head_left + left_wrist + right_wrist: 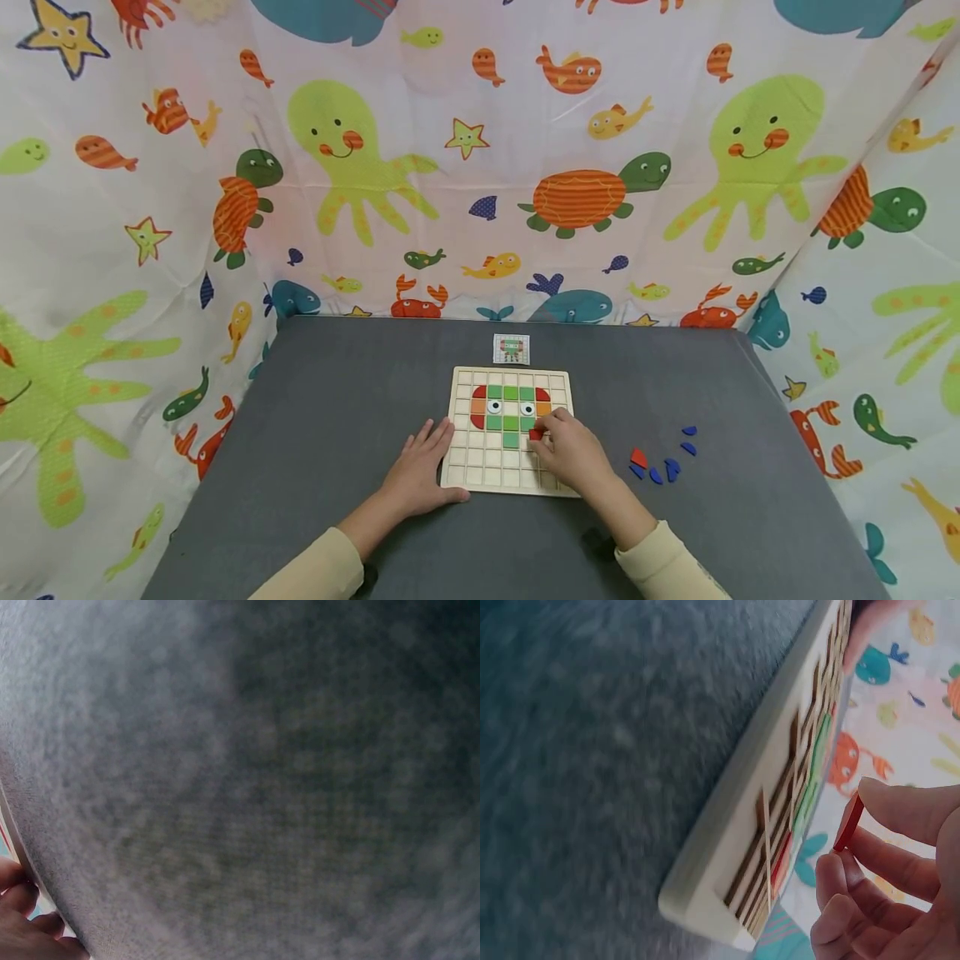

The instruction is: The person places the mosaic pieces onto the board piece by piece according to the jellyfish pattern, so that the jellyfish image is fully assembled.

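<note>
A wooden grid board [480, 467] lies on the table, with green, red and orange pieces and two eye tiles [527, 409] set in its upper cells. My left hand [422, 467] rests along the board's left edge, fingers spread and thumb at the near corner. Between thumb and forefinger, my right hand [573, 450] pinches a small red piece [849, 821] over the right part of the board. In the right wrist view the piece is held on edge, apart from the board. The left wrist view catches just some fingertips at the board's edge.
Right of the board lie several blue pieces [656, 476] and a red piece [638, 457] on the grey table [345, 400]. A small picture card [512, 349] lies behind the board. A curtain with printed sea animals [465, 92] hangs round the table's back and sides.
</note>
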A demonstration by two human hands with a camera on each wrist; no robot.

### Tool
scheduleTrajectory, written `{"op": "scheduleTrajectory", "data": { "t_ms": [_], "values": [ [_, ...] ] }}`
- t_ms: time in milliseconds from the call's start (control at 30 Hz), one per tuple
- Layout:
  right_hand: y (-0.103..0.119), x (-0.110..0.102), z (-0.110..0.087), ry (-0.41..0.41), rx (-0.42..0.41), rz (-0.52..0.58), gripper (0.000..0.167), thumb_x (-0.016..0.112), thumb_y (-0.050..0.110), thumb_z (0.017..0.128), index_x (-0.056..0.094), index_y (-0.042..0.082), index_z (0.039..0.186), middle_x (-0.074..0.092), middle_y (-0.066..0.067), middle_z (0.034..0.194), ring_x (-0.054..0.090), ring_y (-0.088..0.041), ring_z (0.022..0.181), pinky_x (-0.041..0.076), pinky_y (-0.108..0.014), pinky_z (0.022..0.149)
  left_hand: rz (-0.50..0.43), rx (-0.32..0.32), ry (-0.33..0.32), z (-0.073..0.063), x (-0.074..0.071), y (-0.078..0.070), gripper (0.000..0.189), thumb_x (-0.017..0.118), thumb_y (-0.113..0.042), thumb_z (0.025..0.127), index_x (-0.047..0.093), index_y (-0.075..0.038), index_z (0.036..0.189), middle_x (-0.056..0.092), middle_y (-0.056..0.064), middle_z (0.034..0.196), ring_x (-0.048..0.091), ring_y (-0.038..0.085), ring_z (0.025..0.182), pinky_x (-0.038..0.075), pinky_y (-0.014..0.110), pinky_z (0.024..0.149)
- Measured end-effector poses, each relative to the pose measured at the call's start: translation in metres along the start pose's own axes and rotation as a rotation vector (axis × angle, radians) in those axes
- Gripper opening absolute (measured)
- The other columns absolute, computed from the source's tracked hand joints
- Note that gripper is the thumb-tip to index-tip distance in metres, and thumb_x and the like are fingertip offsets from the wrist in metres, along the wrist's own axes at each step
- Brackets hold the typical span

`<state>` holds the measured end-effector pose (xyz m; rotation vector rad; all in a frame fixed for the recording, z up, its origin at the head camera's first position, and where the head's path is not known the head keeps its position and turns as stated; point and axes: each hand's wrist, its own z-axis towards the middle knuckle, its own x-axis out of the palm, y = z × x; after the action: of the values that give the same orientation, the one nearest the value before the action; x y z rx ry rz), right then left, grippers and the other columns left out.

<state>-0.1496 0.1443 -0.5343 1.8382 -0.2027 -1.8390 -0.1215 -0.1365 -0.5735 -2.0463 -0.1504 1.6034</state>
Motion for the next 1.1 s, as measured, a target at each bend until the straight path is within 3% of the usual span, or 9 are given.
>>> {"op": "scheduleTrajectory", "data": {
  "t_ms": [433,1100],
  "values": [
    [0.006,0.015,0.010,0.038,-0.044,-0.098,0.019,0.083,0.024,0.084,0.072,0.013,0.095,0.059,-0.001,0.089,0.054,-0.014,0.069,0.050,-0.036,0.062,-0.005,-0.001,-0.005,0.000,-0.001,-0.001,0.113,0.080,-0.062,0.076,0.026,-0.011,0.161,0.024,0.007,0.168,0.015,0.035,0.156,0.019,0.062,0.121],
    [0.003,0.006,0.012,0.063,0.013,-0.049,0.019,0.085,0.024,0.082,0.075,0.013,0.095,0.064,-0.001,0.093,0.063,-0.017,0.077,0.054,-0.038,0.067,-0.014,-0.007,0.002,0.001,-0.002,-0.002,0.115,0.080,-0.063,0.075,0.026,-0.009,0.161,0.024,0.008,0.168,0.015,0.035,0.156,0.019,0.061,0.121]
  ]
}}
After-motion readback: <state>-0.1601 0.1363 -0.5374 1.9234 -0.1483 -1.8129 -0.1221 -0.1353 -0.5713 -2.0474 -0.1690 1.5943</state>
